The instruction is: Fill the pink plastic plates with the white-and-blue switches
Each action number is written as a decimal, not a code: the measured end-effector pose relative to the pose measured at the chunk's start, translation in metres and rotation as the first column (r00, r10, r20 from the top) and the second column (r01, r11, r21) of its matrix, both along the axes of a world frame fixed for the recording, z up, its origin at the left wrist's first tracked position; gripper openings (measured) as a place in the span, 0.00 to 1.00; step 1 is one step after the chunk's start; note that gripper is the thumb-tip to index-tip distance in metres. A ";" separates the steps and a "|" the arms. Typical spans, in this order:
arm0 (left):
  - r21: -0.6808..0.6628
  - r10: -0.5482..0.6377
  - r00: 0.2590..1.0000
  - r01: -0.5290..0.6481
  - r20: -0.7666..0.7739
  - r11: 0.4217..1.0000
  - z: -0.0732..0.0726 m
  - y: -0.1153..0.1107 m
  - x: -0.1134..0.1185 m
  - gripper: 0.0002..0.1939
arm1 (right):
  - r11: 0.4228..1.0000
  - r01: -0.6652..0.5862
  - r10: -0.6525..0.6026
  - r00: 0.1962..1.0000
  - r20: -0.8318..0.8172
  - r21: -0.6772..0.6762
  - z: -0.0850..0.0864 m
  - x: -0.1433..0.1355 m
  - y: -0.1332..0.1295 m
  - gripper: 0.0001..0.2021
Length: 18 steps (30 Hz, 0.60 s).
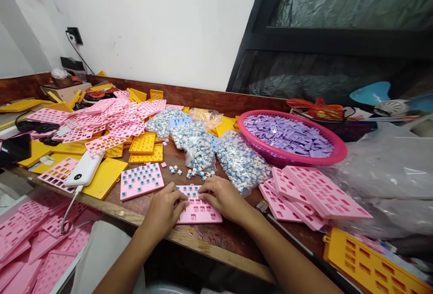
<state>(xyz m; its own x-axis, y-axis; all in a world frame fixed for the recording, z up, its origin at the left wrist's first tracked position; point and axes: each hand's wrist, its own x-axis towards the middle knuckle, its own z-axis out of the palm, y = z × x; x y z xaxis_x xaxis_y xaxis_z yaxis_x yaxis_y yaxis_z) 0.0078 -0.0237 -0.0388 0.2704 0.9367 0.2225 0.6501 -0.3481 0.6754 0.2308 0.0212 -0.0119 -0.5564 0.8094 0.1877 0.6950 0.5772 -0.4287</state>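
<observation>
Right at the front edge of the desk (233, 236), roughly midway along, sits a pink keyboard case (203, 215), flat, its upper rows dotted with blue-topped switches and its lower openings showing bare pink. Here are the two hands, apart from each other, one on either side of it: the left hand (166, 207) bends its fingers over the case's left side, thumb and forefinger close together, while the right hand (221, 195) curls its fingertips down at the upper right. Whether either one pinches a switch, I cannot tell; the fingers cover the spot.

Just to the left, a second pink case (142, 181) lies well stocked with blue switches. Beyond the hands, loose switches (199, 173) scatter over the wood, right up against a clear bag of switches (194, 140), with another bag (241, 161) bulging to its right. Look toward the back right: a round pink basket (341, 152), brimming with purple keycaps (287, 134)! Nearer the front on that side, pink cases (328, 190) overlap in a stack.

Over to the left, a white power bank (84, 167) trails its cable past the front edge, and behind it pink plates (111, 113) heap up among yellow cases (144, 143).
</observation>
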 end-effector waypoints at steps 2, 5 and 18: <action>-0.016 -0.018 1.000 0.018 0.019 1.000 0.001 0.000 -0.001 0.06 | 1.000 -0.010 0.010 1.000 0.003 -0.009 0.002 0.001 0.000 0.06; -0.021 -0.037 0.999 0.038 0.026 0.999 0.001 0.000 -0.002 0.06 | 1.000 -0.017 0.018 0.999 0.031 -0.009 0.004 0.002 0.000 0.05; -0.024 -0.068 0.997 0.069 0.027 0.997 0.004 -0.001 -0.004 0.06 | 0.994 -0.075 0.070 0.996 -0.061 -0.080 0.001 0.006 0.008 0.05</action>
